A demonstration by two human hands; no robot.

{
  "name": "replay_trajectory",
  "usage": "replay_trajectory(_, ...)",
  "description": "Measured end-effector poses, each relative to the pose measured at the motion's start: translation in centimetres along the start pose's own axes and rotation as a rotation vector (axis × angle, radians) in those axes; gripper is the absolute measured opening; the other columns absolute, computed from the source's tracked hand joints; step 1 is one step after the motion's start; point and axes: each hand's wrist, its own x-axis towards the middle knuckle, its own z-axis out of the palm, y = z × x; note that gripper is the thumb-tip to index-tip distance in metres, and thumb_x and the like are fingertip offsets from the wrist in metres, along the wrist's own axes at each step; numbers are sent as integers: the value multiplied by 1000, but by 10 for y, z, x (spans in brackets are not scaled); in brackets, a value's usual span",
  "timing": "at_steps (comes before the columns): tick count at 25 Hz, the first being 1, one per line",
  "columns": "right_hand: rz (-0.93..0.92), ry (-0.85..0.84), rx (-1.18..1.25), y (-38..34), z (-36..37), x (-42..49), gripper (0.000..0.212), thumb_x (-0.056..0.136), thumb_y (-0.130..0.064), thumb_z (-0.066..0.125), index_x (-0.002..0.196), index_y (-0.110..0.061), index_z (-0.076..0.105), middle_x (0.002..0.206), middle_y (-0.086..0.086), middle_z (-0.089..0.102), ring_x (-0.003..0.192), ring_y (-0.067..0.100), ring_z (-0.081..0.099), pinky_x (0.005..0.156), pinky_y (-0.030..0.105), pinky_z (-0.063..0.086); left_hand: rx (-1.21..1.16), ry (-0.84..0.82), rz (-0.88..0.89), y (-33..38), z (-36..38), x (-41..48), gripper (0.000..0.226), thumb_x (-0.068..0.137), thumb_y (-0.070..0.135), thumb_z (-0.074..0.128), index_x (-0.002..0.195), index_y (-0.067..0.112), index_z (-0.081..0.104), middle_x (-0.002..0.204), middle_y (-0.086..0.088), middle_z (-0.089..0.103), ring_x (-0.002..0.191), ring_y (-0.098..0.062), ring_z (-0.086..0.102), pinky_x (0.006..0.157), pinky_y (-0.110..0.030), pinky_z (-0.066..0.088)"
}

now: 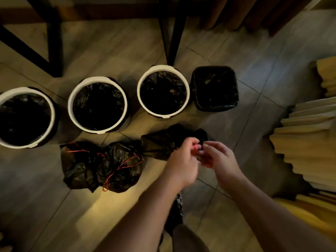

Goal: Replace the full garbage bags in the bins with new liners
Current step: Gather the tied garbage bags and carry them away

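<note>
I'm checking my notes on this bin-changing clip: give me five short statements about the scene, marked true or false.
1. Three round white-rimmed bins and one square black-lined bin stand on the tiled floor. True.
2. The square black-lined bin is at the left end of the row. False: it is at the right end.
3. The left hand and right hand both pinch a red drawstring at a black garbage bag. True.
4. The round white-rimmed bins have no liners. False: each holds a black liner.
5. The two tied black bags near the bins have blue strings. False: their strings are red.
</note>
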Motion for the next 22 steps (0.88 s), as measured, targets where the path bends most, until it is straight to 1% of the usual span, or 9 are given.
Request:
replay_trajectory(3, 73, -84, 41, 8, 19, -14, 18, 99, -14, 65, 111, -17, 77, 104, 18, 79, 97, 30, 78, 77, 40, 63, 62, -12, 49, -5, 12, -12, 68, 87, 11, 44, 140, 52, 39, 140, -2, 63, 125, -26, 61, 105, -43, 53)
replay_trajectory(7, 148, -143, 40, 5, 33, -26, 19, 100, -11, 63, 105, -19, 79, 106, 21, 78, 97, 32, 78, 78, 42, 63, 28, 2, 7, -16, 13, -25, 75, 86, 9, 48, 146, 51, 34, 145, -4, 57, 130, -29, 56, 105, -50, 52)
replay_trajectory(9, 202, -137, 27, 3, 40, -26, 24, 100, -9, 60, 107, -21, 79, 104, 16, 79, 95, 29, 79, 76, 41, 65, 48, 37, 10, -24, 12, -34, 79, 89, 9, 55, 148, 53, 29, 153, -1, 48, 136, -27, 50, 106, -48, 52)
replay_trajectory(12, 208, -158, -22, 8, 55, -20, 26, 101, -6, 59, 116, -20, 76, 107, 13, 79, 102, 30, 77, 88, 48, 63, 42, 128, -28, -40, 6, -36, 80, 90, 12, 58, 149, 55, 26, 160, 13, 31, 140, -23, 43, 102, -36, 47)
replay_trajectory(14, 214, -151, 47, 12, 63, -16, 27, 101, -3, 60, 120, -16, 73, 107, 17, 79, 102, 33, 77, 88, 48, 61, -13, 169, -60, -53, -4, -35, 74, 91, 16, 54, 147, 56, 28, 153, 9, 43, 133, -22, 51, 95, -30, 46)
replay_trajectory(16, 228, -158, 137, 20, 72, -13, 25, 99, -8, 64, 121, -15, 72, 97, 15, 79, 89, 31, 78, 75, 41, 62, -62, 182, -90, -70, -17, -36, 69, 92, 17, 54, 143, 58, 31, 140, 12, 55, 123, -20, 58, 95, -34, 52)
replay_trajectory(18, 188, -168, 103, 31, 82, -9, 26, 97, -9, 67, 122, -13, 71, 73, 5, 70, 65, 19, 68, 62, 32, 56, -114, 219, -120, -93, -29, -37, 61, 93, 17, 57, 136, 56, 41, 130, 19, 59, 114, -12, 62, 91, -35, 57)
replay_trajectory(20, 132, -157, -13, 46, 92, -7, 22, 100, -4, 61, 119, -10, 71, 59, 1, 53, 51, 12, 52, 61, 32, 54, -197, 264, -221, -128, -42, -44, 45, 95, 19, 58, 128, 50, 54, 119, 16, 65, 96, -8, 68, 74, -27, 59)
replay_trajectory(22, 102, -195, -81, 57, 99, -6, 23, 105, -4, 53, 115, -9, 73, 57, 2, 52, 45, 10, 48, 60, 34, 56, -360, 293, -425, -176, -58, -58, 28, 98, 23, 56, 119, 41, 63, 106, 8, 71, 87, -16, 73, 70, -35, 64)
